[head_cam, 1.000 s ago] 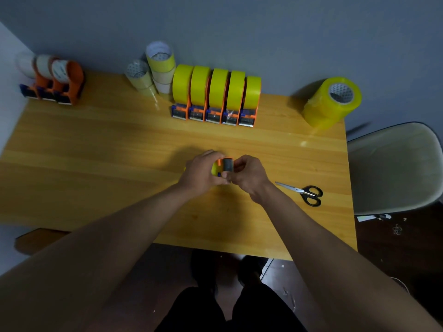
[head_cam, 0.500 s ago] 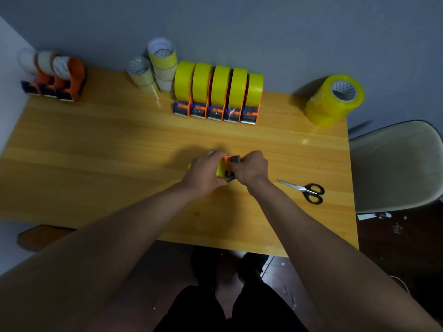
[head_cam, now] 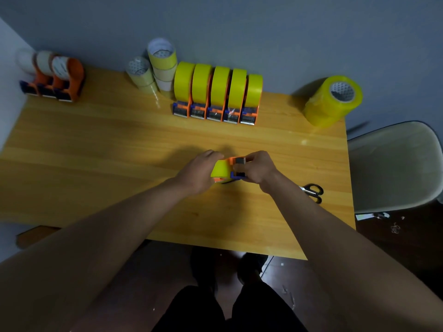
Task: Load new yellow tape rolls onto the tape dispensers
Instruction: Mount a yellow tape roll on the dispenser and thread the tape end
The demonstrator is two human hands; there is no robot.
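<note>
Left hand: gripping the yellow roll from its left side, fingers curling over the top, centre of frame.
Right hand: pinching the cutter end of the orange dispenser, grip closing round the grey/blue head.
Where it is: dispenser w/ roll is hovering just above or resting on the tabletop, can't tell which.
Risk 1: fingertips are sitting right by the blade end; a slip while pulling tape thru would probably be nicking skin.
Risk 2: tape end could be sticking back on the roll or creasing if fed crooked.
Risk 3: roll may not be seating fully on the hub, hidden by hands.
Also near: scissors at right, five loaded dispensers at top centre.
</note>
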